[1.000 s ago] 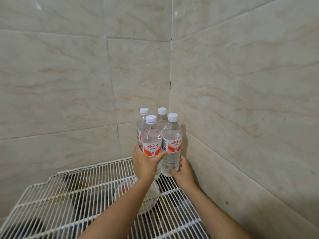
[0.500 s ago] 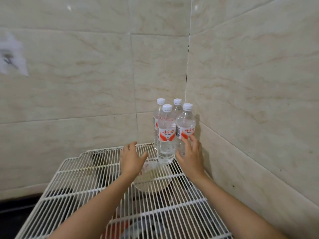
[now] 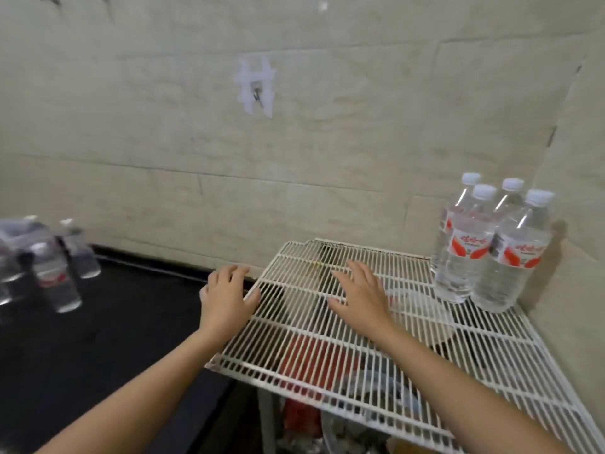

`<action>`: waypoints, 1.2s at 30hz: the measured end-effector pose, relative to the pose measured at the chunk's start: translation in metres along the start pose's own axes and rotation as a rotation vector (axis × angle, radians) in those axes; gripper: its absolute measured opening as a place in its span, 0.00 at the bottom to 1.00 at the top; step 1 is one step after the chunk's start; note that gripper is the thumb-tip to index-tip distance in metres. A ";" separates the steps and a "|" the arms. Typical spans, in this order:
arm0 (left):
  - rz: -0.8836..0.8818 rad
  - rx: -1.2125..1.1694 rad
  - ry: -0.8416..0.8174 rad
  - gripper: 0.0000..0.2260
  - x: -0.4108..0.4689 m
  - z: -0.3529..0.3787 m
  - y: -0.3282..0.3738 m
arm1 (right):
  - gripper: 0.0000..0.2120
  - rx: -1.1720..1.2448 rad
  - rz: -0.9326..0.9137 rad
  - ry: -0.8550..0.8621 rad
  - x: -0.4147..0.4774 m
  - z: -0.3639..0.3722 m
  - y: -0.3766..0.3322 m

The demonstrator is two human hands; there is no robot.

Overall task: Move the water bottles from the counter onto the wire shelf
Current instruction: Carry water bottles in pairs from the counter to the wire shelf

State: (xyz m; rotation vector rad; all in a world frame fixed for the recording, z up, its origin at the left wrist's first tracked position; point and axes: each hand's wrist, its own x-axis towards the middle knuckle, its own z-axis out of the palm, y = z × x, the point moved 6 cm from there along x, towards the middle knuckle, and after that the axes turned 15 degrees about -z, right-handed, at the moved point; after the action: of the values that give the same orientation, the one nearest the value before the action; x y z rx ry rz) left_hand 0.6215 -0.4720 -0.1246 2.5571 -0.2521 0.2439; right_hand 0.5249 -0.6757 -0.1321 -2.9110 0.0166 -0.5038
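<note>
4 water bottles (image 3: 487,247) stand upright in a tight cluster of 2 by 2 at the back right corner of the white wire shelf (image 3: 491,348), close to where the 2 tiled walls meet. Each is clear plastic with a white cap and a white label bearing a red-orange band and red characters. The print is too blurred to read. The front right bottle also shows a dark patch on the left of its label, perhaps a barcode.

The left hand (image 3: 226,296) is at the shelf's left edge, palm down, with fingers straight and slightly apart and the thumb lying over the rim wires. It holds nothing. The right hand (image 3: 358,294) is over the middle of the shelf, well to the left of the 4 bottles. It is also palm down, fingers spread and empty, and whether it touches the wires cannot be told.

To the left, on the black counter (image 3: 124,329), more bottles (image 3: 55,273) of the same kind stand in a group, smeared by motion, with a red label just visible on the nearest. A whitish adhesive hook (image 3: 257,90) is stuck to the back wall (image 3: 360,142). Through the shelf wires, red and dark items show below.
</note>
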 end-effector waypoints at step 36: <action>-0.946 0.045 0.469 0.19 -0.214 -0.341 -0.609 | 0.26 0.211 -0.895 -0.330 0.048 0.222 -0.679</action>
State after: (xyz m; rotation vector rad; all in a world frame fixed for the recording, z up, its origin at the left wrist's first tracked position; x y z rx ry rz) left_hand 0.5133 0.2464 -0.2001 2.2798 1.1052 0.4519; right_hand 0.6306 0.0301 -0.1954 -2.6045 -1.3197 -0.1033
